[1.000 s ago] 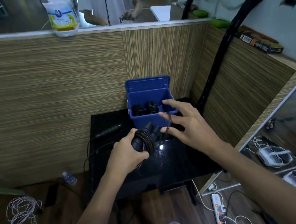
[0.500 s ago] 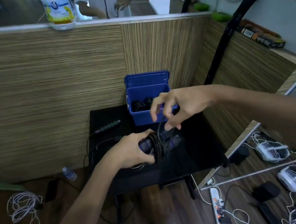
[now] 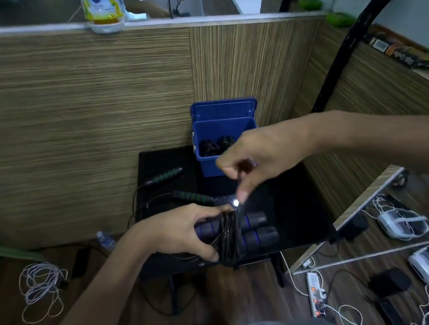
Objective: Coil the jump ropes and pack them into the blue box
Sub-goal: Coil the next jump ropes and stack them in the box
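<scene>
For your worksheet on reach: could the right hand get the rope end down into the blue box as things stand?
Probably yes. The right hand hovers just in front of the blue box, whose lid is open. But the cord it pinches is wound round the handles that the left hand grips.

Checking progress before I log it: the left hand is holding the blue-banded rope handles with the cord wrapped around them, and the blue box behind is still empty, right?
Not quite. In the head view the blue box already holds dark coiled ropes. The rest stands: the left hand grips the blue-banded handles with cord wrapped around them.
</scene>
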